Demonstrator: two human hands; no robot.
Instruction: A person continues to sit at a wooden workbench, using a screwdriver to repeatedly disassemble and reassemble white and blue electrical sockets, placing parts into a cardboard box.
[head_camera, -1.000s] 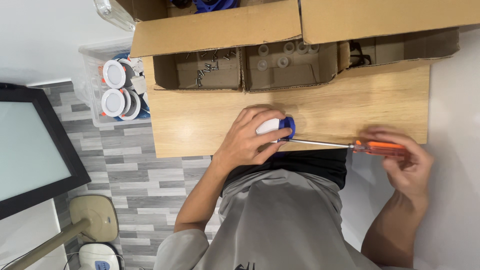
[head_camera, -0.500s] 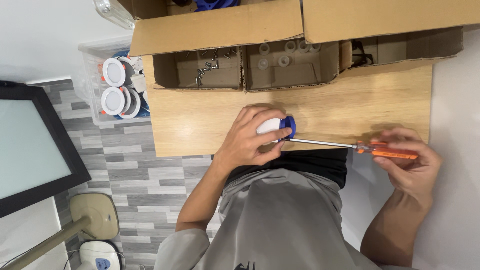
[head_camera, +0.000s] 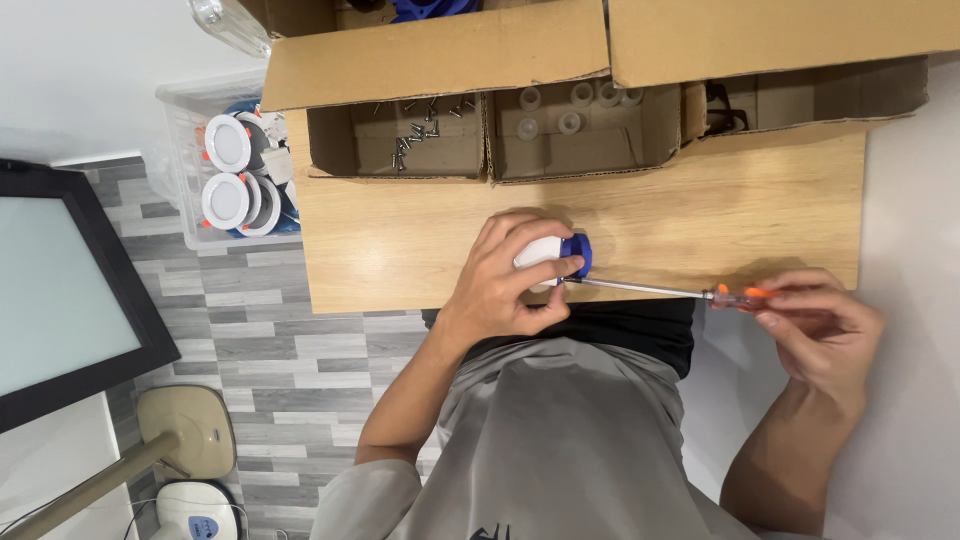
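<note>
My left hand (head_camera: 500, 285) has its grip closed around a white and blue lamp part (head_camera: 553, 256) at the near edge of the table (head_camera: 700, 220). My right hand (head_camera: 815, 330) pinches the orange handle of a screwdriver (head_camera: 690, 293), past the table's near right corner, tip touching the part. Cardboard boxes (head_camera: 480, 130) line the far edge.

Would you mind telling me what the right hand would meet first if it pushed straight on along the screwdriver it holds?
Most likely the white and blue fitting gripped in the left hand: the screwdriver in the right hand already points its tip at that fitting's blue part.
</note>
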